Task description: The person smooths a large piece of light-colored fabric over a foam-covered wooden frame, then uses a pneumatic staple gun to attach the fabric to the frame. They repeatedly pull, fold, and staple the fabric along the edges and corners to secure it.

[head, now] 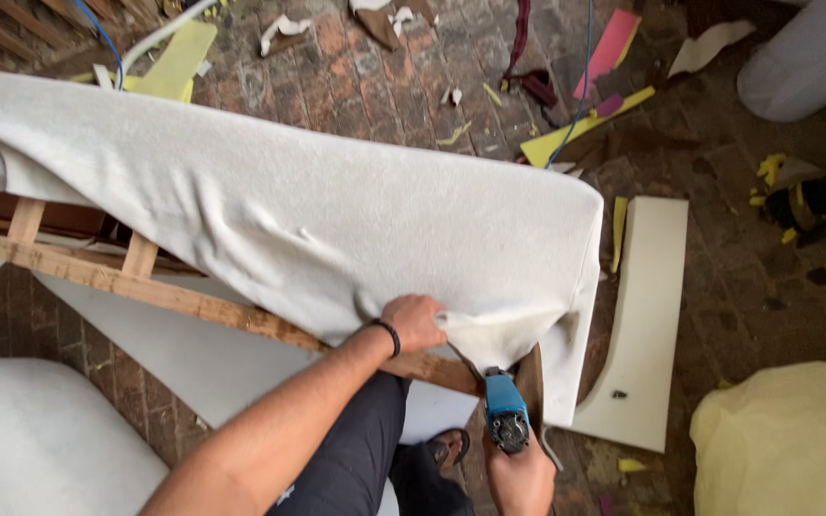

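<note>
Left hand (415, 322) pinched the white fabric (336, 210) tight over the wooden rail (193, 304), near the frame's right end. Right hand (520, 473) gripped the blue staple gun (507, 411) just below that rail, nose up toward the pulled fold, right of the left hand; rail ran left to right.

Old red brick floor (365, 86), dusty and worn. Flat white foam piece (644, 325) lies on bricks at right. Long yellow strip (580, 129) and pink card (609, 48) lie near top. Small yellow scraps (771, 170) scattered at right side. Torn white bits (284, 31) near top middle. Big pale yellow foam (795, 440) sits in bottom right corner.
</note>
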`<control>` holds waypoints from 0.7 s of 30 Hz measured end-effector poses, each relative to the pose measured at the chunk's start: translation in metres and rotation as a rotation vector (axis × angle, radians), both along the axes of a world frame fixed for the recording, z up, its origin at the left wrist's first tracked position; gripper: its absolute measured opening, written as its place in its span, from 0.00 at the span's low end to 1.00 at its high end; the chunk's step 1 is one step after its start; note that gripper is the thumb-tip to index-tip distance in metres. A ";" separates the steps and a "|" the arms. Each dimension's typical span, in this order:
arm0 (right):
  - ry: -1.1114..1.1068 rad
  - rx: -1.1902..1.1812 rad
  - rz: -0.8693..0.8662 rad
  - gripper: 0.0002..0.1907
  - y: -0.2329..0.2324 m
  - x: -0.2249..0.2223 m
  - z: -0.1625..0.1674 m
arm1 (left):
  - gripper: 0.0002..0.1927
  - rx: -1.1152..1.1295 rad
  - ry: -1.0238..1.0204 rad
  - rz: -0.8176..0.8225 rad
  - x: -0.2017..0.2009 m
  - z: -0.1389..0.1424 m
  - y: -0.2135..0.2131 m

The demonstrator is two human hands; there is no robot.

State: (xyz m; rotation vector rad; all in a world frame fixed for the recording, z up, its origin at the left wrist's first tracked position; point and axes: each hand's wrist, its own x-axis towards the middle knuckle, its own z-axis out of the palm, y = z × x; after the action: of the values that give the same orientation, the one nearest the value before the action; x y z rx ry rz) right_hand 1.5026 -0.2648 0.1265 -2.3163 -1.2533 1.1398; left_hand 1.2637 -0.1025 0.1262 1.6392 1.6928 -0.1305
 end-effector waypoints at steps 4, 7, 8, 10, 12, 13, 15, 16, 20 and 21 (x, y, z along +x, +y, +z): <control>0.130 0.308 0.270 0.43 0.055 -0.001 0.030 | 0.13 0.094 -0.014 0.012 0.001 -0.007 -0.008; 0.001 0.098 0.417 0.47 0.100 -0.027 0.067 | 0.09 0.074 -0.016 -0.012 0.001 -0.012 -0.010; 0.010 0.218 0.539 0.46 0.127 -0.039 0.075 | 0.08 0.124 -0.034 0.009 0.000 -0.014 -0.010; -0.043 0.380 0.797 0.42 0.178 -0.065 0.088 | 0.09 0.218 -0.060 0.056 0.001 -0.019 -0.010; -0.171 0.475 1.046 0.40 0.225 -0.105 0.089 | 0.10 0.218 -0.033 -0.006 0.000 -0.024 -0.010; -0.225 0.533 1.175 0.39 0.245 -0.133 0.084 | 0.10 0.219 -0.029 -0.017 -0.002 -0.027 -0.009; -0.247 0.629 1.323 0.43 0.270 -0.189 0.065 | 0.09 0.216 -0.081 0.016 -0.007 -0.030 -0.009; -0.230 0.704 1.332 0.41 0.274 -0.220 0.054 | 0.09 0.214 -0.107 0.031 -0.009 -0.031 -0.008; 0.085 0.790 1.261 0.40 0.269 -0.266 0.018 | 0.08 0.248 -0.181 0.074 -0.009 -0.027 -0.009; 0.122 0.741 1.226 0.31 0.277 -0.272 0.014 | 0.08 0.259 -0.207 0.081 -0.008 -0.025 -0.010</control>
State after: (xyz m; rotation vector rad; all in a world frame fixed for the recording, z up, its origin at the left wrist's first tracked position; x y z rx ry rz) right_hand 1.2306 0.0125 0.1406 -0.8233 -2.5504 0.7642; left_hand 1.2560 -0.1123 0.1016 1.7002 1.6654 0.2999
